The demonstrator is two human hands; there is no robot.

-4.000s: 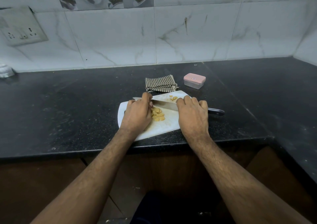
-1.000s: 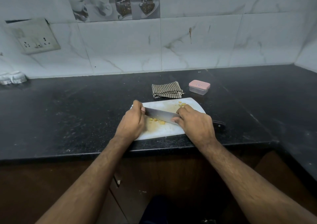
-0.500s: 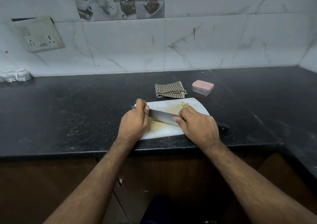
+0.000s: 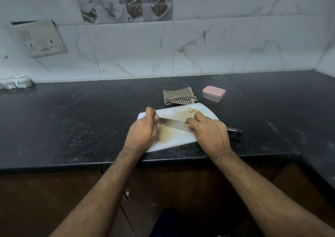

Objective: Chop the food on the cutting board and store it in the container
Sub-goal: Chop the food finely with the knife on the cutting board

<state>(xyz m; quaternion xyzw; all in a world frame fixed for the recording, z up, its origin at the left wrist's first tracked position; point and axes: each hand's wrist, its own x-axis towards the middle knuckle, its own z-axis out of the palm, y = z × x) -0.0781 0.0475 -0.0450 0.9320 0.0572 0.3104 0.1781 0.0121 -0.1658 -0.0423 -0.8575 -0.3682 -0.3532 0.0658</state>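
Note:
A white cutting board (image 4: 174, 138) lies at the front edge of the black counter. Across it lies a knife (image 4: 171, 123), blade pointing left, its dark handle end (image 4: 234, 131) sticking out on the right. My right hand (image 4: 206, 130) grips the handle. My left hand (image 4: 143, 131) pinches the blade near its tip between thumb and fingers. A few yellowish food bits (image 4: 163, 126) show under the blade, and a small heap (image 4: 191, 110) sits near the board's far edge. The clear container with a pink lid (image 4: 213, 93) stands shut behind the board on the right.
A folded checked cloth (image 4: 178, 95) lies just behind the board. The black counter (image 4: 81, 120) stretches left and bends toward me on the right. A socket plate (image 4: 42, 39) hangs on the tiled wall; a white object (image 4: 15, 81) sits at the far left.
The knife has shifted slightly over the board between frames, with both hands staying on it. Fewer food pieces show beside the blade than four seconds ago. The camera view has tilted a little.

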